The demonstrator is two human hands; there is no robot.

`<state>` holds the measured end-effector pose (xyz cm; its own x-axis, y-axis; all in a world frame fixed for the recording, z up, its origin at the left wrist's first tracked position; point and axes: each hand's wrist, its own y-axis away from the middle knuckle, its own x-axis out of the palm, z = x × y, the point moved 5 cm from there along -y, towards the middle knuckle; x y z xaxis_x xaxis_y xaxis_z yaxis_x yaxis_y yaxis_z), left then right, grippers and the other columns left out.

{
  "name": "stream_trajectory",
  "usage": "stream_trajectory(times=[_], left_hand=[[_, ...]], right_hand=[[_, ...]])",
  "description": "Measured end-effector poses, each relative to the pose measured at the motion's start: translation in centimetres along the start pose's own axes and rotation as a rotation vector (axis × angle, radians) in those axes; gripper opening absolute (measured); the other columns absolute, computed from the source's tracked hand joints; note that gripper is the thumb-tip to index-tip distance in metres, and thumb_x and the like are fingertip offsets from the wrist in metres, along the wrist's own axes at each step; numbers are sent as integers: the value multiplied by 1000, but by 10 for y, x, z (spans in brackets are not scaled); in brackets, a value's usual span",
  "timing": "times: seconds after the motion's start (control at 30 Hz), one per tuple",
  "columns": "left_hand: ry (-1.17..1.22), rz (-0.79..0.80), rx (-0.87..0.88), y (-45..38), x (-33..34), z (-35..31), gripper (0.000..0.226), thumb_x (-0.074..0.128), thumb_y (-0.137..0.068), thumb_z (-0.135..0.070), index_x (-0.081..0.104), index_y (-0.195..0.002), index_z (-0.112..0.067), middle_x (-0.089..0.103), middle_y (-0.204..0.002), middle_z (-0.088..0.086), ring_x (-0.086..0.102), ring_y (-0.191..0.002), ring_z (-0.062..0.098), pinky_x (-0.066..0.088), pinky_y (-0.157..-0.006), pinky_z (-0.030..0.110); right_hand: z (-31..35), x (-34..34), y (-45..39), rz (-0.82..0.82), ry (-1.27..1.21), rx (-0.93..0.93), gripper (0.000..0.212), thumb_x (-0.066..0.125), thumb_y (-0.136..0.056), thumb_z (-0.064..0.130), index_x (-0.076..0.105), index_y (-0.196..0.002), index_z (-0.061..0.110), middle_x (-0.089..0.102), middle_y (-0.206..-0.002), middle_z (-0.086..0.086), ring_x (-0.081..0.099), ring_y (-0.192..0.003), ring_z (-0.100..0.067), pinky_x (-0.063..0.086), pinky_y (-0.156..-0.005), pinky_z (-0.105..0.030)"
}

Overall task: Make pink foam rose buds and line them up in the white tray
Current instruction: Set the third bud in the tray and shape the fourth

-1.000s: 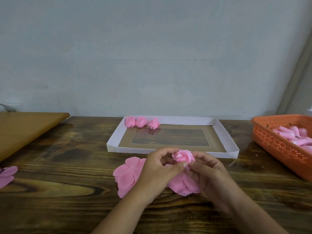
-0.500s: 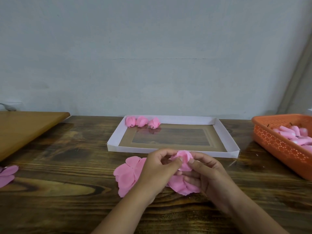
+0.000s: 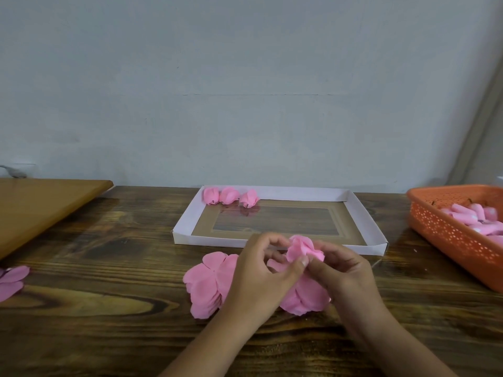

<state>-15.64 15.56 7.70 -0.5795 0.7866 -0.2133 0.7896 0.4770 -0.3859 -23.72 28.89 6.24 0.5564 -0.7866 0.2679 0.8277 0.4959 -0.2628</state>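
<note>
- Both forearms come in from the bottom edge and meet just in front of the tray's near wall, above the table (image 3: pixel 109 322).
- Left hand (image 3: pixel 261 276): back of the hand up, fingers curled, thumb tip pressed against the bud (image 3: pixel 303 247) from the near side; it pinches the bud.
- Right hand (image 3: pixel 345 270): fingers curled round the bud's right and lower side, index finger laid along it toward the left thumb; it grips the bud too.
- The bud is held between both hands, a little above the table, just before the tray's near wall. Its ruffled top faces up and away from the person; I cannot tell its long axis, since the fingers cover its base.
- Loose petals (image 3: pixel 209 284) lie flat in a pile on the table under and left of the hands, some hidden by them.
- Tray (image 3: pixel 185 221), white walls, brown floor: three finished buds (image 3: pixel 230 195) in a row along the far wall at its left corner, the first two touching, the third just beside them.
- Basket (image 3: pixel 446 232), orange, at the right edge: pink foam pieces (image 3: pixel 473 216) heaped inside.
- More petals (image 3: pixel 12 281) at the far left edge of the table.
- A board (image 3: pixel 40 208) lies at the far left.
</note>
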Motion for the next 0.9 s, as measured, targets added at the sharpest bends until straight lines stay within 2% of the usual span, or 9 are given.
stream_trajectory(times=[0.17, 0.3, 0.43, 0.53, 0.63, 0.7, 0.8, 0.87, 0.9], left_hand=[[-123, -67, 89, 2, 2, -1, 18, 83, -78, -36, 66, -81, -32, 62, -92, -13, 62, -91, 3, 50, -71, 14], [-95, -79, 86, 3, 1, -2, 15, 78, -82, -38, 66, -76, -29, 61, -94, -10, 62, -90, 7, 52, -75, 19], [-109, -80, 43, 1, 0, 1, 16, 78, -86, -23, 67, -76, -31, 63, -94, -10, 62, -90, 5, 52, -74, 17], [-95, -79, 15, -1, -2, 2, 19, 76, -86, -16, 69, -77, -31, 65, -93, -10, 63, -90, 0, 51, -75, 13], [-2, -74, -80, -2, -4, 6, 8, 73, -88, -23, 72, -82, -28, 70, -90, -8, 66, -88, 0, 54, -74, 15], [118, -60, -198, -3, -4, 10, 2, 73, -90, -28, 72, -89, -30, 73, -90, -14, 68, -86, -2, 55, -70, 16], [287, 141, -275, -1, 8, 13, 34, 79, -85, -43, 68, -115, -32, 74, -107, -21, 68, -100, -6, 56, -79, 15], [327, 305, -266, 5, 20, 11, 57, 82, -78, -54, 65, -126, -30, 75, -115, -10, 69, -110, 4, 58, -90, 26], [326, 339, -240, 9, 24, 10, 59, 83, -75, -56, 66, -124, -28, 76, -110, -5, 71, -108, 11, 59, -90, 31]], right_hand=[[5, 4, 3, -45, 99, -160, 25, 76, -72, 9, 82, -89, 24, 79, -93, -6, 76, -86, -17, 58, -71, -19], [9, 10, 8, 11, 214, -253, 22, 74, -79, 13, 81, -95, 26, 79, -95, -2, 76, -89, -16, 59, -75, -21], [7, 8, 8, -4, 240, -241, 22, 75, -77, 15, 79, -98, 21, 80, -95, 0, 76, -90, -16, 61, -76, -25], [6, 6, 6, -36, 215, -213, 23, 77, -72, 14, 78, -94, 21, 80, -94, 1, 76, -88, -14, 59, -72, -21], [2, 2, 4, -67, 141, -129, 25, 78, -71, 15, 80, -96, 15, 79, -95, -5, 75, -88, -16, 57, -71, -19], [-3, -1, 1, -25, -30, 8, 26, 76, -76, 12, 80, -102, 10, 78, -103, -12, 75, -92, -21, 58, -72, -21], [-7, 5, 1, 111, -442, 265, 35, 72, -80, 5, 73, -115, 2, 73, -115, -20, 75, -94, -19, 60, -75, -22], [-5, 15, 5, 262, -544, 333, 43, 82, -78, 11, 71, -119, 2, 73, -113, -19, 75, -94, -19, 61, -76, -25], [-5, 19, 8, 322, -545, 346, 50, 88, -74, 17, 71, -119, 3, 74, -107, -17, 75, -92, -20, 62, -75, -28]])
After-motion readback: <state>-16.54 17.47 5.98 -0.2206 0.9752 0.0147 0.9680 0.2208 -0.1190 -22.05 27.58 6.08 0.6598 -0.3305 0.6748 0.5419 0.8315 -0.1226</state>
